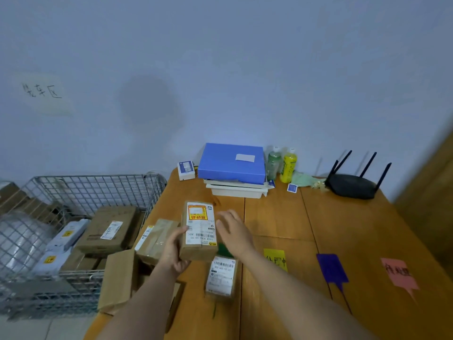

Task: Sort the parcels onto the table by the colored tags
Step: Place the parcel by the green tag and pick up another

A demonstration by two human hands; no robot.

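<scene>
Left hand (175,251) grips a brown parcel (199,231) by its left edge, thumb across the label, holding it above the wooden table (343,229); right hand (234,231) hovers just beside the parcel's right edge, fingers spread and grasping nothing, though it is blurred and contact cannot be ruled out. The parcel's label carries a yellow-and-red patch; a second parcel (221,277) lies flat on the table just below it, partly covering what looks like a green tag (224,249). To the right lie a yellow tag (275,260), a purple tag (332,269) and a pink tag (398,274), well apart from each other; a wire basket (73,217) of unsorted parcels stands to the left.

The risk, as I judge it: a one-sided hold on a boxy parcel may let it tip or slip before the other hand takes it; the covered green tag invites a misplacement; a dropped parcel could also knock its neighbour off its spot.
</scene>
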